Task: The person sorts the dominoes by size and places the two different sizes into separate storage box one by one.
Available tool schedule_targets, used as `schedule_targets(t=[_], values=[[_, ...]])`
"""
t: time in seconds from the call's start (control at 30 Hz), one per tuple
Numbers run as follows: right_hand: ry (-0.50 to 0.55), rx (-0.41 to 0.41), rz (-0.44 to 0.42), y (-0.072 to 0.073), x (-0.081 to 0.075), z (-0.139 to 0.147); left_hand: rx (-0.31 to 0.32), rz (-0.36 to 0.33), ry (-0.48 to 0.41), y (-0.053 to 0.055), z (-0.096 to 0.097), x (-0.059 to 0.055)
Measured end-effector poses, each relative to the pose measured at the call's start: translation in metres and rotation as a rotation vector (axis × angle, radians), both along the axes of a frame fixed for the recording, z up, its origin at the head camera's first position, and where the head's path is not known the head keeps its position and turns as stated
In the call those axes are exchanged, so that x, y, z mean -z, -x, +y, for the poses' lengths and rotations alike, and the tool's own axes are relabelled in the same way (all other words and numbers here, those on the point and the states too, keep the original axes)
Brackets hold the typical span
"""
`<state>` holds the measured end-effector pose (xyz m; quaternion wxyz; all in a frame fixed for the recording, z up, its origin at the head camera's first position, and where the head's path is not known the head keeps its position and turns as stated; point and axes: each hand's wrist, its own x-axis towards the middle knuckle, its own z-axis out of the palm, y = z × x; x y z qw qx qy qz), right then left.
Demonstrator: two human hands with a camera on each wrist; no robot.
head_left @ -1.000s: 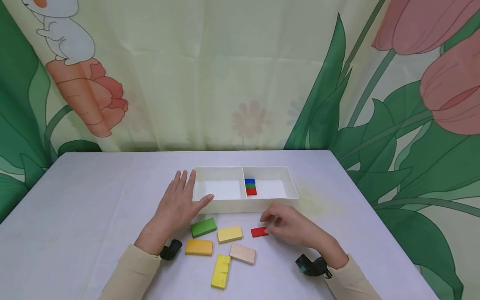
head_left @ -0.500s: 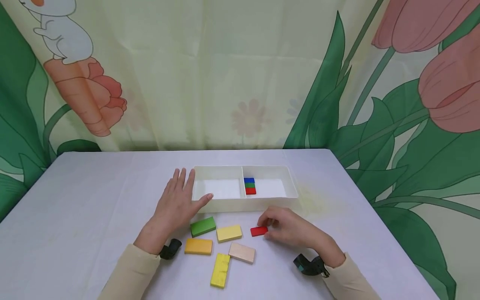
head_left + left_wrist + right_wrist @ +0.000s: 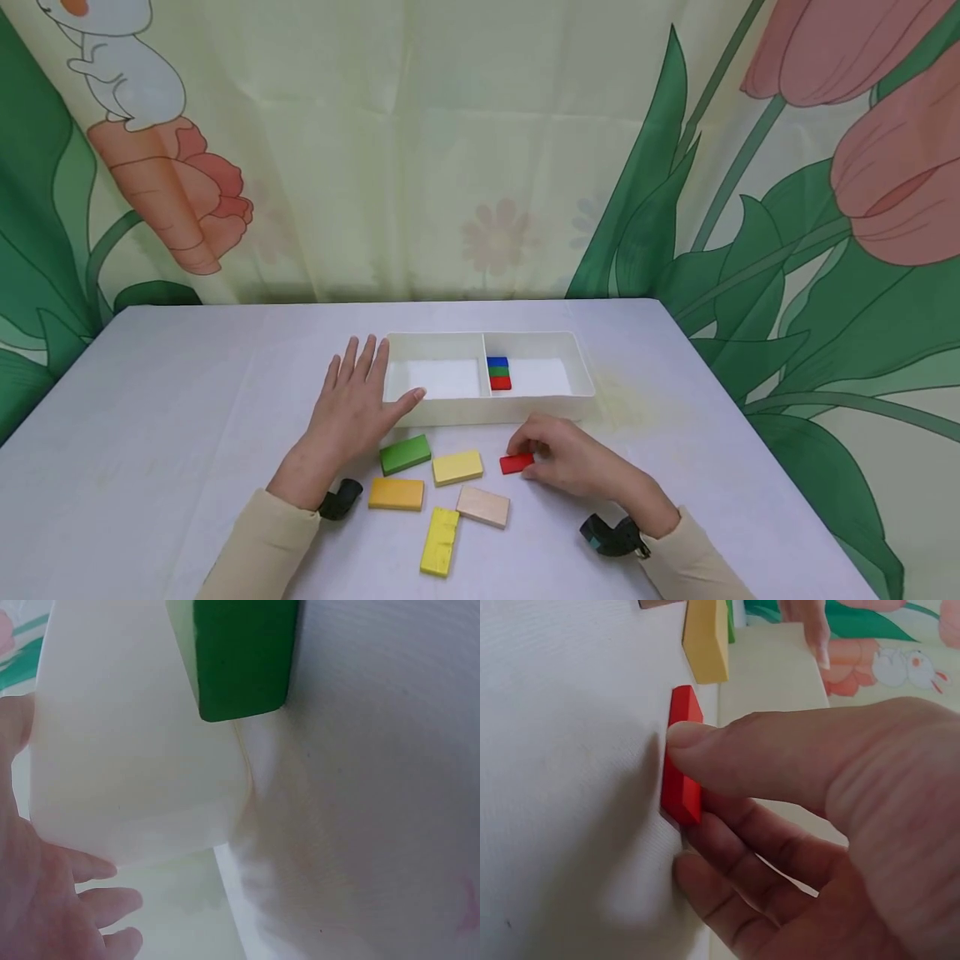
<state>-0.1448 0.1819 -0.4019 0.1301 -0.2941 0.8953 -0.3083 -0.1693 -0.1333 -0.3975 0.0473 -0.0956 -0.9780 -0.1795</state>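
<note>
My right hand (image 3: pixel 573 454) pinches a small red block (image 3: pixel 516 463) low over the table, in front of the white box. In the right wrist view the thumb lies on one long side of that red block (image 3: pixel 682 761) and the fingers are behind it. My left hand (image 3: pixel 352 410) has straight, spread fingers at the left end of the white divided box (image 3: pixel 480 410), its thumb over the front rim. The left wrist view shows those fingers around the corner of the box (image 3: pixel 135 780). A green block (image 3: pixel 405 454) lies just right of the left wrist.
On the table lie a pale yellow block (image 3: pixel 457 468), an orange block (image 3: pixel 396 494), a pinkish wooden block (image 3: pixel 483 507) and a bright yellow block (image 3: pixel 439 542). Blue, green and red blocks (image 3: pixel 498 373) stand in a row against the divider in the box's right compartment.
My right hand has shifted slightly left; its thumb and fingers have closed around the red block. The left hand has stayed at the box.
</note>
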Motion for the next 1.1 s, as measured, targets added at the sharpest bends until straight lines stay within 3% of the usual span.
schedule_targets(t=[0.3,0.7,1.1], values=[[-0.029,0.015,0.044,-0.002,0.000,-0.002,0.004,-0.019,-0.001,0.002,0.002,0.000],[-0.005,0.067,0.072,0.000,-0.013,0.004,0.004,-0.003,0.005,-0.001,0.001,-0.002],[0.031,0.019,0.189,0.006,-0.033,0.012,0.020,0.013,0.025,-0.002,0.001,-0.004]])
